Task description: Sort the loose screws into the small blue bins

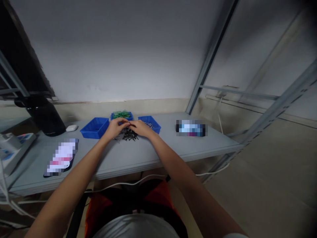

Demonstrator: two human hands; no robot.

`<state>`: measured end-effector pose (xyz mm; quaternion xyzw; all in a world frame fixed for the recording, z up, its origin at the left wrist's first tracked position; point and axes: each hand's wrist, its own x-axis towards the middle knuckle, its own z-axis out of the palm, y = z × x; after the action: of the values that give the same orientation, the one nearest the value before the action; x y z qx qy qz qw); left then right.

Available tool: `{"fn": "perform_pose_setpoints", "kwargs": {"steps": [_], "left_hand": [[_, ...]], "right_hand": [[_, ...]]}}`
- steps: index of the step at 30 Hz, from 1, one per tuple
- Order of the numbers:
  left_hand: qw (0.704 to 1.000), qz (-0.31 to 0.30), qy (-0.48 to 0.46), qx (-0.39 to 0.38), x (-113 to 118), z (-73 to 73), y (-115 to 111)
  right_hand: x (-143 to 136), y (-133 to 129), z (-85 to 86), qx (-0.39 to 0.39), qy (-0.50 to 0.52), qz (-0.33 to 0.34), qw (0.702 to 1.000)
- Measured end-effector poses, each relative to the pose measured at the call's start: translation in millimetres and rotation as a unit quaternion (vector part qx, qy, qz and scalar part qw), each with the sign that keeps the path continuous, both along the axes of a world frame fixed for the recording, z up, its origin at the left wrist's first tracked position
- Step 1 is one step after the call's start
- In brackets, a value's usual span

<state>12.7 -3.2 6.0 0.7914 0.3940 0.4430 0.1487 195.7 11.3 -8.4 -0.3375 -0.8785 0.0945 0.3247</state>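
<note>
Your L hand (114, 129) & R hand (142, 128) meet at the fingertips, thumbs & index fingers drawn in close. Can't tell if they're clamped on smth; whatever's btwn them is too small/blurred to make out. Both wrists rest low, forearms reaching fwd over the table (141, 152).

Right under & just nearer you than your fingers: a loose heap of blk screws (130, 135), lying on the tabletop. A few shiny bits (117, 140) lie at its L edge, below your L fingers.

Just beyond your fingers: back bin (112, 117), blue, w/ green packs (121, 114) piled above its rim. Just R of your R fingers: R bin (156, 129), also blue, w/ silver pcs (149, 125) in it. L of your L hand: L bin (90, 135), same blue, w/ smth dark at the bottom, can't tell what.

Farther L of your fingers: white case (71, 128), then blk bottle (48, 117) standing upright; L phone (61, 157) lies nearer you, screen pixelated. Well R of them: R phone (190, 128), likewise pixelated.
</note>
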Motion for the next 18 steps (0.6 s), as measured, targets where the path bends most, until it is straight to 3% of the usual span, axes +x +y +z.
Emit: {"fn": "perform_pose_setpoints", "kwargs": {"steps": [6, 9, 18], "left_hand": [[0.999, 0.054, -0.001, 0.009, -2.4, -0.5, 1.8], [0.998, 0.045, 0.042, 0.021, -3.3, -1.2, 2.6], [0.995, 0.033, 0.081, 0.045, -2.8, -4.0, 3.6]], "right_hand": [[2.5, 2.1, 4.2, -0.015, 0.064, -0.025, 0.997], [2.7, 1.5, 6.1, -0.019, 0.102, -0.026, 0.994], [2.1, 1.8, 4.8, -0.025, 0.078, -0.008, 0.997]]}}
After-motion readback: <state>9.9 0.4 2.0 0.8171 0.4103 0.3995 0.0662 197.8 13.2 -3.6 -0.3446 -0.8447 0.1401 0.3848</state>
